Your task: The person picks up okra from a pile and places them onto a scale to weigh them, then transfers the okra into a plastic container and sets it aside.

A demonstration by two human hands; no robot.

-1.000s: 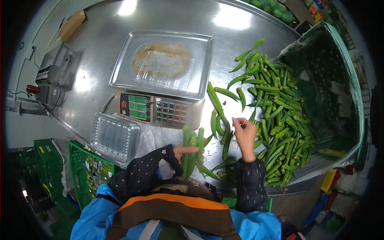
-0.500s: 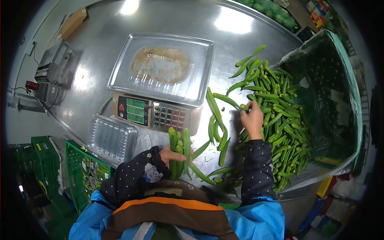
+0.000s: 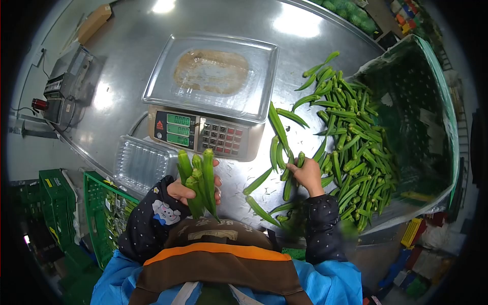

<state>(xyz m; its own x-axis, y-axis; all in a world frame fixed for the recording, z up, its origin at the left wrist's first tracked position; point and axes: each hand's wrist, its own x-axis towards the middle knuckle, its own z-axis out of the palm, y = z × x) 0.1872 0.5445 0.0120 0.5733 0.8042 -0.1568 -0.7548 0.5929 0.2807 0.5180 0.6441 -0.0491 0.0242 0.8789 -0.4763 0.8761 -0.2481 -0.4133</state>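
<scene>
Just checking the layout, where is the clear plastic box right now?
In the head view, the clear plastic box sits at the near left edge of the table, below the scale and beside the left hand holding okra.

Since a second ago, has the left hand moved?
Yes. Left hand and okra bundle shifted left along the front of the scale, from keypad side toward its display.

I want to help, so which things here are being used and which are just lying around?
In use: bunch of long green okra pods in the left hand; loose green okra pod in the grip of the right hand; green okra heap on the steel table.
Lying about: grey digital scale, clear ribbed plastic tray, green plastic crate, brown cardboard box.
</scene>
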